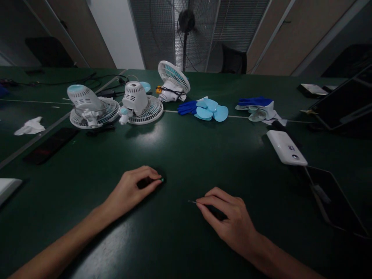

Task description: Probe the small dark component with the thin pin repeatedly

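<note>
My left hand (135,184) rests over the green tabletop, thumb and forefinger pinched on a tiny green piece (162,179), too small to tell its kind. To the right and a little nearer, my right hand (225,211) pinches a thin, short metallic rod (192,201) whose tip points left toward the left hand. The rest of the rod is hidden by the fingers. A gap of bare table separates the two hands, and the rod and the green piece do not touch.
Across the table lie small white fans (135,99), a light blue fan blade (211,109) and blue gloves (255,101). A white power bank (286,147) and a dark tablet (334,201) lie at the right. A black phone (50,145) lies at the left, near crumpled tissue (30,126).
</note>
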A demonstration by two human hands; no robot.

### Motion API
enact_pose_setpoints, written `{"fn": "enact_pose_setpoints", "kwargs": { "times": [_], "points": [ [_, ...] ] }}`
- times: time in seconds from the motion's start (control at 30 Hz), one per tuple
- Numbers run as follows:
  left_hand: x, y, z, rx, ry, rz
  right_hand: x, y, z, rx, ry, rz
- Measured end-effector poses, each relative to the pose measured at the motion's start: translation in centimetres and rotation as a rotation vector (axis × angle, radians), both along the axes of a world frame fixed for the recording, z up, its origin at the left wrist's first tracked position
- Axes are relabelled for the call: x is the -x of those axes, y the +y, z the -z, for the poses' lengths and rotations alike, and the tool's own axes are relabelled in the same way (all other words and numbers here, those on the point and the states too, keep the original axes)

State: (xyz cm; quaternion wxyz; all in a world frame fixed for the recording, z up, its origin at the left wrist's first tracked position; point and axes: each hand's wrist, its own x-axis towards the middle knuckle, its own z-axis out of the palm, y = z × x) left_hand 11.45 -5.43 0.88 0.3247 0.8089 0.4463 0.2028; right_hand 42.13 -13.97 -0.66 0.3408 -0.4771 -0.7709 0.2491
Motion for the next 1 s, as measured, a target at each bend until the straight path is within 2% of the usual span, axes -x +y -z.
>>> {"fn": "enact_pose_setpoints", "kwargs": {
  "times": [0.1, 0.2, 0.37, 0.6, 1.0],
  "points": [
    [-4.2, -2.4, 0.3, 0.096, -0.109, 0.12, 0.0, -0.1, 0.3, -0.012, 0.001, 0.01],
    [-6.0, -3.8, 0.7, 0.104, -0.163, 0.148, -0.1, -0.3, 0.5, -0.018, -0.002, 0.009],
    [-6.1, -4.2, 1.2, 0.088, -0.188, 0.169, -0.1, -0.4, 0.5, -0.03, -0.014, 0.001],
    [-6.0, -4.1, 1.0, 0.101, -0.192, 0.189, -0.4, -0.6, 0.5, -0.025, -0.049, -0.002],
    [-5.8, -3.9, 1.5, 0.109, -0.188, 0.207, -0.2, -0.6, 0.6, -0.018, -0.075, -0.008]
  ]
}}
